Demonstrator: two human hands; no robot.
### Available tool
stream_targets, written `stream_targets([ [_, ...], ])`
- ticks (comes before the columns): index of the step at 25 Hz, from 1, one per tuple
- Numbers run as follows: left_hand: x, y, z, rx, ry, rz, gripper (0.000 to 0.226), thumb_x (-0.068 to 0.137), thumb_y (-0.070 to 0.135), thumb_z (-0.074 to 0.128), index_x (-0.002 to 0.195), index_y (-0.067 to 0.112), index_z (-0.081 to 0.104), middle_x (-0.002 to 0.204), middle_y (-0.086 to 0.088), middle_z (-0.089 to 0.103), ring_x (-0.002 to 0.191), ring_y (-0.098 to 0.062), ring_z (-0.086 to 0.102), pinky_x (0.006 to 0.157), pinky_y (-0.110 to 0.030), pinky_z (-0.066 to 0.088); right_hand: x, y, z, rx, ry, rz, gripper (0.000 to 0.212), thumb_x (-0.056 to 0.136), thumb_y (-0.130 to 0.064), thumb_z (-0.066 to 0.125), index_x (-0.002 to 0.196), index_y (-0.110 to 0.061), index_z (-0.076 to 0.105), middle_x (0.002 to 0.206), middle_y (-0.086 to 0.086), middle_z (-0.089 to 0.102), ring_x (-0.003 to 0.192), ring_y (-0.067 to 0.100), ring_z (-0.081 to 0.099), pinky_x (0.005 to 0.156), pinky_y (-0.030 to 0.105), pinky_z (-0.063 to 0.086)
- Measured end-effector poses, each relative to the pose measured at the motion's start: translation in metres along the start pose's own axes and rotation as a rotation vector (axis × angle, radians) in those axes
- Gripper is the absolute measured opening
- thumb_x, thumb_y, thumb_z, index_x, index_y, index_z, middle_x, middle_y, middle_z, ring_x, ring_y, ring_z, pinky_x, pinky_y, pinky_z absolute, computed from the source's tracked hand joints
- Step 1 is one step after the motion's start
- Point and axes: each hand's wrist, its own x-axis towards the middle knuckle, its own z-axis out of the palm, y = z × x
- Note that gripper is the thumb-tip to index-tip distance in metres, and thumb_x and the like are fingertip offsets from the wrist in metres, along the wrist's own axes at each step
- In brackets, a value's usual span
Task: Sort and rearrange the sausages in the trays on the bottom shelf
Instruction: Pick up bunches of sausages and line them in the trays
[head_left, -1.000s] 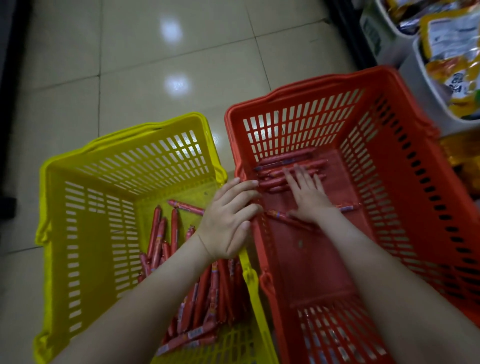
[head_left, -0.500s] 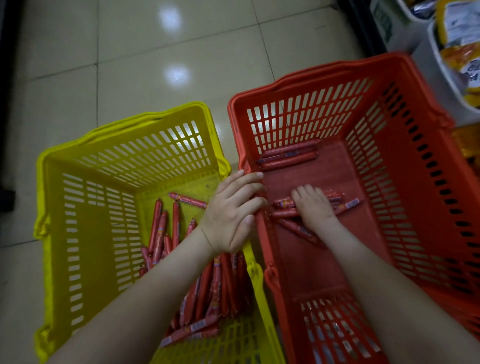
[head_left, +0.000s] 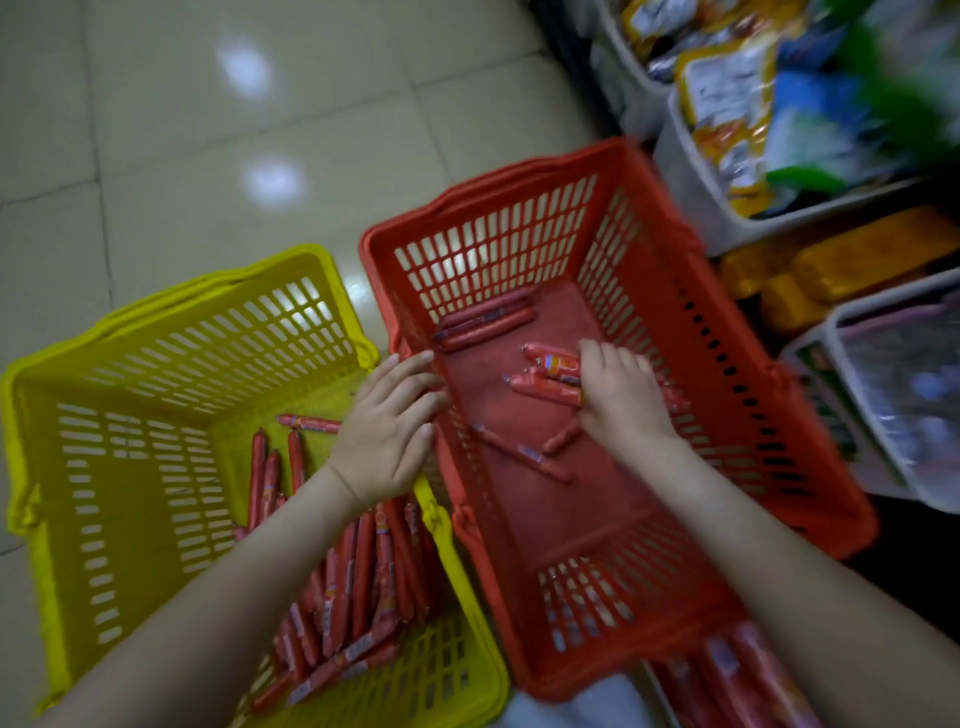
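Baskets: 2, one yellow basket (head_left: 182, 364) and one red basket (head_left: 498, 249).
Hands: 2, left hand (head_left: 387, 431) and right hand (head_left: 623, 400).
Red basket: 3 sausages (head_left: 483, 325) in a row at the far wall. About 3 more form a bunch (head_left: 550, 376) gripped by the right hand. A loose pair (head_left: 519, 454) lies mid-floor.
Yellow basket: heap (head_left: 363, 571) toward the near right corner, more than twenty, too overlapped for an exact count.
White bins (head_left: 691, 192) beyond the red basket's right wall: at least 3, blurred.

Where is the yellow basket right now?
In the head view, the yellow basket sits on the floor at the left, right beside the red basket, with sausages piled inside it.
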Motion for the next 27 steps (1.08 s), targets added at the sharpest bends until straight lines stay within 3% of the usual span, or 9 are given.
stream_targets([
  [4,0.010,0.027,-0.024,0.121,-0.115,-0.039,0.058,0.099,0.043,0.027,0.116,0.002,0.064,0.125,-0.018,0.061,0.131,-0.034,0.042,0.116,-0.039,0.010,-0.076,0.010,-0.137,-0.183,0.140,-0.033,0.051,0.056,-0.010,0.062,0.106,-0.002,0.058,0.080,0.012,0.060,0.071,0.033,0.059,0.065,0.036,0.046],
  [7,0.046,0.113,-0.086,0.054,-0.063,0.068,0.046,0.081,0.029,0.042,0.113,0.003,0.062,0.124,-0.022,0.060,0.124,-0.037,0.051,0.111,-0.047,0.022,-0.154,0.007,-0.243,-0.308,0.124,0.065,0.047,0.059,-0.009,0.062,0.106,-0.001,0.056,0.081,0.014,0.060,0.072,0.034,0.060,0.065,0.037,0.049],
  [10,0.059,0.224,-0.172,-0.135,0.055,0.285,0.043,0.084,0.028,0.043,0.114,0.005,0.063,0.123,-0.017,0.062,0.120,-0.033,0.056,0.106,-0.047,0.036,-0.230,-0.018,-0.334,-0.262,0.121,0.263,0.051,0.059,-0.011,0.072,0.107,-0.001,0.056,0.088,0.018,0.061,0.079,0.039,0.061,0.068,0.041,0.049],
  [13,0.038,0.321,-0.251,-0.432,0.063,0.357,0.049,0.093,0.035,0.042,0.129,0.005,0.055,0.128,-0.012,0.059,0.122,-0.027,0.053,0.105,-0.033,0.033,-0.302,-0.063,-0.407,0.034,0.291,0.509,0.043,0.072,-0.016,0.069,0.110,-0.005,0.052,0.094,0.013,0.062,0.086,0.034,0.060,0.069,0.035,0.044],
  [16,0.011,0.401,-0.305,-0.879,-0.256,0.228,0.050,0.098,0.038,0.047,0.142,0.015,0.040,0.139,-0.003,0.051,0.130,-0.016,0.044,0.100,-0.021,0.032,-0.357,-0.101,-0.455,0.630,0.442,0.774,0.033,0.075,-0.012,0.068,0.101,-0.019,0.049,0.075,-0.004,0.059,0.064,0.022,0.059,0.050,0.024,0.042],
  [19,-0.014,0.466,-0.325,-1.149,-0.608,0.220,0.062,0.096,0.050,0.045,0.150,0.037,0.018,0.137,0.004,0.050,0.121,-0.010,0.052,0.098,-0.026,0.042,-0.413,-0.118,-0.477,1.198,0.668,0.794,0.018,0.080,0.000,0.063,0.089,-0.013,0.055,0.072,0.005,0.060,0.065,0.020,0.061,0.058,0.028,0.053],
  [22,-0.033,0.505,-0.326,-1.097,-0.794,0.426,0.077,0.094,0.033,0.058,0.147,0.052,0.005,0.115,-0.001,0.062,0.074,-0.009,0.060,0.073,-0.029,0.052,-0.465,-0.123,-0.477,1.405,0.809,0.847,0.011,0.089,0.003,0.052,0.089,-0.007,0.056,0.072,0.009,0.062,0.062,0.019,0.064,0.056,0.028,0.054],
  [25,-0.047,0.531,-0.322,-1.125,-0.983,0.423,0.084,0.094,0.013,0.060,0.146,0.051,0.006,0.105,0.008,0.061,0.068,-0.005,0.059,0.061,-0.022,0.053,-0.507,-0.119,-0.458,1.528,0.878,0.885,0.009,0.092,-0.002,0.052,0.096,-0.005,0.060,0.079,0.010,0.069,0.072,0.019,0.069,0.060,0.029,0.055],
  [27,-0.054,0.547,-0.308,-1.140,-1.065,0.390,0.087,0.092,0.009,0.061,0.146,0.051,0.007,0.103,0.005,0.060,0.070,-0.003,0.064,0.060,-0.022,0.054,-0.531,-0.112,-0.440,1.590,0.894,0.928,0.012,0.093,-0.005,0.054,0.103,-0.005,0.061,0.084,0.009,0.071,0.080,0.019,0.070,0.065,0.029,0.056],
])
